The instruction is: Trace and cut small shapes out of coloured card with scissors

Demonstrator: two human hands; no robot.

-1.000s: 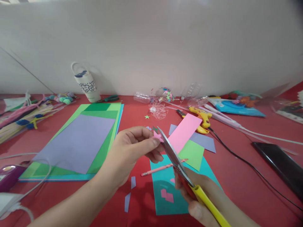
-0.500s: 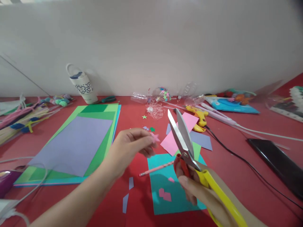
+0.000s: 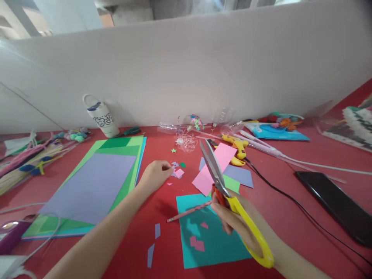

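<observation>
My right hand (image 3: 229,209) is wrapped round large scissors (image 3: 213,164) with yellow handles. Their blades point up and away, slightly parted. A red part shows by its fingers; I cannot tell whether it belongs to the scissors. My left hand (image 3: 157,174) rests low over the table, fingertips pinched beside a small cluster of paper stars (image 3: 175,164); whatever is in the pinch is hidden. A green star (image 3: 183,165) and a pink paper piece (image 3: 179,173) lie just right of it. Below the scissors is a teal sheet (image 3: 215,248) with pink scraps (image 3: 199,245) on it.
A pink patterned pencil (image 3: 186,212) crosses the teal sheet's edge. Coloured paper sheets (image 3: 90,186) are stacked left, near a white tumbler (image 3: 101,118). On the right are a yellow glue gun (image 3: 240,145), its black cord and a black phone (image 3: 334,205). Purple scraps (image 3: 150,255) lie in front.
My left hand has lowered slightly toward the star cluster; the pink star seen in its fingers is no longer visible there. The view has tilted up, and the scissors blades have moved slightly closer together.
</observation>
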